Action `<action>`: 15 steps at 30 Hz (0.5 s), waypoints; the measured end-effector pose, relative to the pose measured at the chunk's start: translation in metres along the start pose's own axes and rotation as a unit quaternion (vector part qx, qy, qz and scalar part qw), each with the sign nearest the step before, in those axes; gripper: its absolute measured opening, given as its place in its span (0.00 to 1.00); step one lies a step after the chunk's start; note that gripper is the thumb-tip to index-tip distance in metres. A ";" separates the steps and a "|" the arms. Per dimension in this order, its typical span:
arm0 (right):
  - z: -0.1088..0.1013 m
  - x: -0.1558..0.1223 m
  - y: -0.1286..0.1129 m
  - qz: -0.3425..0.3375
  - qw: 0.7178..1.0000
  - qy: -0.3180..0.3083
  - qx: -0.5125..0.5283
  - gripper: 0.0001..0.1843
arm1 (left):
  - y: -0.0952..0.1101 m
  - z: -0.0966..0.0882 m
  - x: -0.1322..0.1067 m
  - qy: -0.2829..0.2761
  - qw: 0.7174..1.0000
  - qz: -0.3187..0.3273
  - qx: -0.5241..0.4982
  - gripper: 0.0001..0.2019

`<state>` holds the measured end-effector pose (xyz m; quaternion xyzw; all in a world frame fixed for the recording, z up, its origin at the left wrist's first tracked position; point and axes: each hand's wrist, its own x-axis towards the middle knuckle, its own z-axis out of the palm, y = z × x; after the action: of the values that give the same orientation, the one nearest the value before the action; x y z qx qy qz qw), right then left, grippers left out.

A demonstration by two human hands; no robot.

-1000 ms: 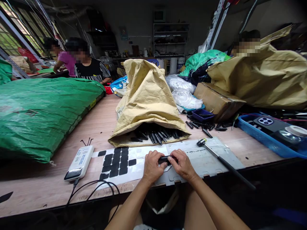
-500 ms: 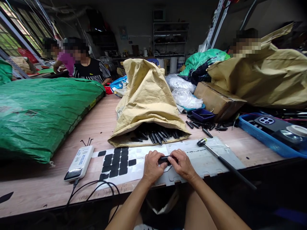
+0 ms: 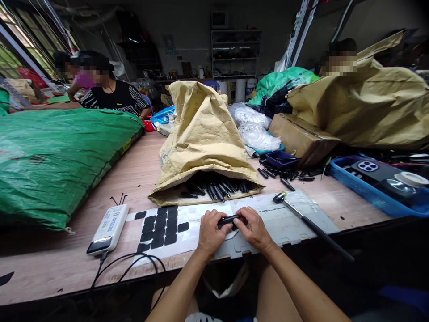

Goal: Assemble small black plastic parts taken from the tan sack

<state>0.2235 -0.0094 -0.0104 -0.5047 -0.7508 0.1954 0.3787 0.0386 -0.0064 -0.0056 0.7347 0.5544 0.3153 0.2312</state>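
A short black cylindrical piece (image 3: 228, 219) lies sideways between my two hands, just above the white sheet and grey board. My left hand (image 3: 211, 231) is closed on its left end and my right hand (image 3: 254, 229) on its right end, thumbs in front; the fingers hide both ends. Behind them a tan paper sack (image 3: 209, 147) lies with its mouth towards me, and several black tapered pieces (image 3: 219, 190) show inside. Left of my hands, black rounded-square stickers (image 3: 161, 226) sit on a white backing sheet (image 3: 192, 219).
A small hammer (image 3: 308, 221) rests on the grey board (image 3: 268, 228) at right. At left are a white power bank (image 3: 109, 229) with a cable and a large green sack (image 3: 67, 161). A blue basket (image 3: 378, 194) and a cardboard box (image 3: 301, 136) stand at right. Co-workers sit beyond.
The whole view has shifted slightly left. Both hands keep their grip on the black cylindrical piece, which appears slightly turned. A co-worker at left has leaned a little.
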 end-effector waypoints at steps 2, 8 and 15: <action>0.000 0.000 0.000 -0.001 1.000 0.000 0.001 0.03 | 0.000 0.000 0.000 -0.001 1.000 -0.003 -0.001 0.07; 0.000 0.001 0.000 -0.001 1.000 -0.006 0.002 0.03 | 0.001 0.000 0.000 -0.001 1.000 -0.002 -0.003 0.08; 0.000 0.001 0.001 0.001 1.000 -0.009 -0.002 0.03 | 0.000 0.001 0.001 0.002 1.000 0.001 -0.001 0.07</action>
<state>0.2242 -0.0084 -0.0108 -0.5044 -0.7542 0.1988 0.3704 0.0388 -0.0057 -0.0061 0.7346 0.5537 0.3176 0.2301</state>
